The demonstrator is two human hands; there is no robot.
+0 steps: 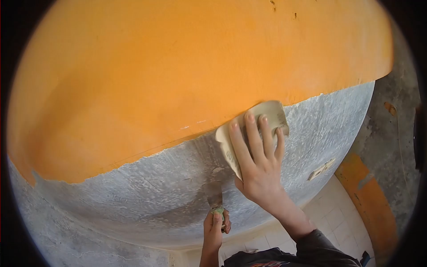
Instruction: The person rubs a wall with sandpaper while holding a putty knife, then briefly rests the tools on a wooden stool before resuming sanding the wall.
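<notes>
My right hand (260, 164) lies with its fingers stretched over a beige sheet of sandpaper (278, 113), pressing it against the wall. Its thumb is mostly hidden at the sheet's lower edge. The sandpaper has printed marks on its back and straddles the line between the orange paint (178, 80) and the bare grey plaster (147, 187). Lower down, my left hand (215, 224) is wrapped round the green handle of a putty knife (214, 193). The knife's wide metal blade points up and overlaps the grey plaster in this view.
A wall socket plate (321, 169) sits on the grey part at right. Pale floor tiles (338, 218) run along the foot of the wall. Beyond the corner, another grey wall has an orange lower band (369, 200) and a hanging wire (399, 138).
</notes>
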